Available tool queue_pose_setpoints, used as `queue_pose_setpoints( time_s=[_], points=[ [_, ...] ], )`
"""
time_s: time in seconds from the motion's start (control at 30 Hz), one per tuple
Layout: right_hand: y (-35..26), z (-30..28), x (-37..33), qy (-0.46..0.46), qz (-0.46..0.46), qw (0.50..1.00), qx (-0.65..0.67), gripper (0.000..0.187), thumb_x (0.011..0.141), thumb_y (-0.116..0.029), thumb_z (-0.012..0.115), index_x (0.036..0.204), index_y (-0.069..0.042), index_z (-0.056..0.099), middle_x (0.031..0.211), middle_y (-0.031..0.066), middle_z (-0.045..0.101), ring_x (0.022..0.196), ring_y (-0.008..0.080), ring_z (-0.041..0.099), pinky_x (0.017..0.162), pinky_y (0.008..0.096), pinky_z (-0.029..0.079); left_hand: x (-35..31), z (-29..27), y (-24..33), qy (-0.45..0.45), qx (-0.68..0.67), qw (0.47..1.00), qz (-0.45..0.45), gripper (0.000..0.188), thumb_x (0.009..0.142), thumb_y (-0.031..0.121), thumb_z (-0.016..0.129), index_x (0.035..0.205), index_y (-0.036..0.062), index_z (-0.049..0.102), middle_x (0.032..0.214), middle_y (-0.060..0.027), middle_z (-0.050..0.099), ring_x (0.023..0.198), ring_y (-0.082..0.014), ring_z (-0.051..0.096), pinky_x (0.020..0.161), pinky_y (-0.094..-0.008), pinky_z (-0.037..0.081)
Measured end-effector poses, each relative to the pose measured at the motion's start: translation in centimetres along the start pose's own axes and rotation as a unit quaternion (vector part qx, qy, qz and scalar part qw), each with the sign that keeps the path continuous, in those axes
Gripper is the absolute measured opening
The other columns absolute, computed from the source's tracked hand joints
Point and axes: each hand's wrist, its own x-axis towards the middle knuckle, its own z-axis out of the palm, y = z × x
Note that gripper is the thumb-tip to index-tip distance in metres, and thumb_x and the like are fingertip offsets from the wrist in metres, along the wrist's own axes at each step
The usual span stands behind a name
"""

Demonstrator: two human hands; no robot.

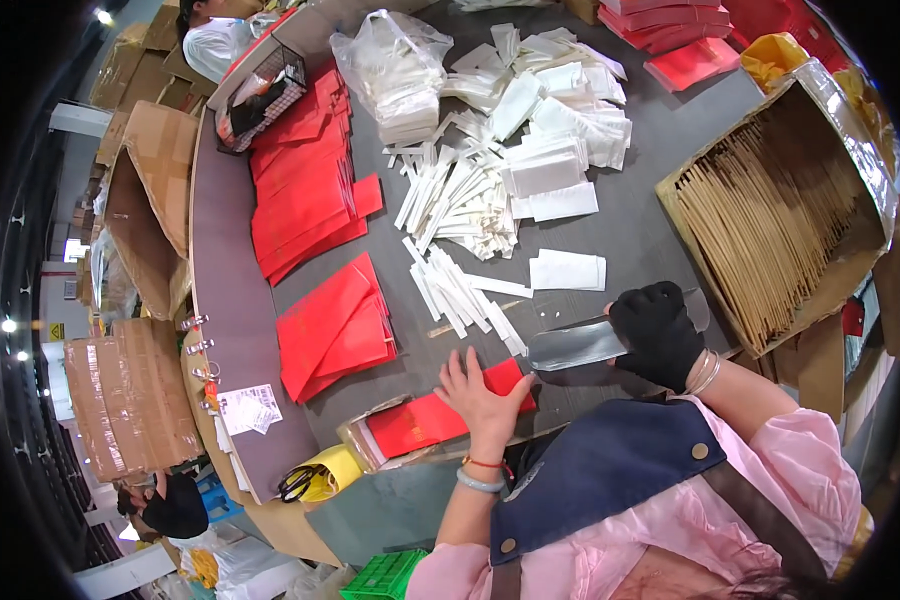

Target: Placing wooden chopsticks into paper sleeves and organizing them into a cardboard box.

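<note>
My left hand [485,405] is bare, its fingers spread over a red envelope [410,425] lying by the near edge of the table. In a black fingerless glove, my right hand [655,330] is closed around a long, flat, shiny silvery piece [577,345]; I cannot tell whether it is plastic or metal. Its left end reaches close to my left fingertips. A small stack of white paper slips [567,271] lies just beyond it. Narrow white strips [455,290] are scattered to the left of that stack.
Red envelopes [310,200] are piled along the left side, with another stack [338,325] nearer. White bundles [560,110] and a plastic bag [395,75] stand at the back. A cardboard box [710,270] of brown sheets is right. Scissors [300,483] sit in a yellow holder [340,467].
</note>
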Motion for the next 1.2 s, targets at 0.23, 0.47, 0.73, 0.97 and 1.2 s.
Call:
queue_pose_setpoints(
  time_s=[0.23, 0.47, 0.73, 0.97, 1.2],
  points=[
    [-0.7, 1.7, 1.0, -0.102, -0.043, 0.994, -0.008, 0.067, 0.061, -0.046, 0.078, 0.113, -0.009, 0.060, 0.107, 0.0098, 0.059, 0.104, 0.0297, 0.055, 0.095, 0.0460, 0.035, 0.0, 0.4, -1.7, 0.002, -0.056, 0.998, 0.005, 0.095, 0.067, 0.050, 0.082, 0.138, -0.0005, 0.044, 0.145, -0.0187, 0.037, 0.138, -0.0361, 0.027, 0.114, -0.0577, 0.010],
    [-3.7, 6.2, 2.7, -0.047, -0.130, 0.986, 0.096, 0.066, 0.065, -0.046, 0.076, 0.118, -0.010, 0.060, 0.114, 0.0127, 0.059, 0.111, 0.0317, 0.054, 0.099, 0.0481, 0.033, 3.3, 0.0, -2.1, -0.005, -0.071, 0.986, 0.149, 0.058, 0.075, 0.026, 0.077, 0.128, 0.0097, 0.057, 0.137, -0.0145, 0.046, 0.129, -0.0370, 0.037, 0.109, -0.0544, 0.025],
    [9.8, -1.4, -4.6, 0.272, 0.201, 0.937, 0.092, 0.041, 0.075, -0.017, 0.077, 0.110, -0.004, 0.061, 0.110, 0.0136, 0.062, 0.104, 0.0310, 0.060, 0.091, 0.0391, 0.047, 11.0, -0.7, -1.5, -0.026, 0.034, 0.917, 0.397, 0.017, 0.074, 0.014, 0.074, 0.091, 0.0178, 0.073, 0.099, 0.0026, 0.065, 0.103, -0.0250, 0.053, 0.089, -0.0396, 0.040],
    [21.2, -1.1, -13.5, 0.249, 0.339, 0.907, 0.021, 0.029, 0.084, -0.015, 0.070, 0.107, 0.000, 0.062, 0.102, 0.0157, 0.064, 0.098, 0.0317, 0.062, 0.088, 0.0371, 0.048, 13.0, -0.8, 3.6, -0.084, -0.044, 0.908, 0.408, 0.016, 0.070, 0.015, 0.076, 0.086, 0.0156, 0.073, 0.095, 0.0013, 0.066, 0.095, -0.0239, 0.056, 0.086, -0.0393, 0.040],
    [21.3, -0.8, -12.9, 0.233, 0.377, 0.896, -0.007, 0.030, 0.091, -0.018, 0.062, 0.113, 0.002, 0.062, 0.110, 0.0208, 0.064, 0.104, 0.0365, 0.061, 0.091, 0.0390, 0.048, 13.5, 3.3, 6.6, -0.017, -0.044, 0.928, 0.369, 0.040, 0.067, 0.012, 0.079, 0.105, 0.0146, 0.068, 0.097, -0.0061, 0.060, 0.096, -0.0272, 0.056, 0.082, -0.0399, 0.044]
  ],
)
